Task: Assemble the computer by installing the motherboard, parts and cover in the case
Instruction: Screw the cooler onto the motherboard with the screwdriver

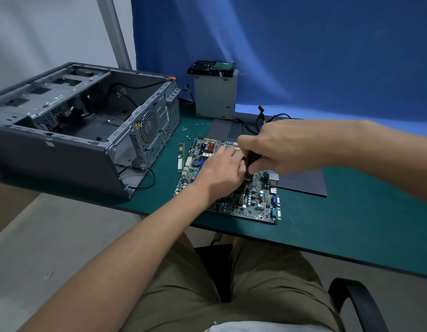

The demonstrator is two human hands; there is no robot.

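The right hand [279, 149] is curling tight round one black screwdriver [249, 162], standing it on the one motherboard [255, 202], likely to turn a screw. The left hand [219, 172] is lying on the motherboard, maybe steadying; I cannot tell if it is pinching anything. One open case [76, 130] is sitting left of the motherboard, with one memory stick [181, 155] just beside it.

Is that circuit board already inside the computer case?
Out: the circuit board lies flat on the green mat, beside the open computer case.
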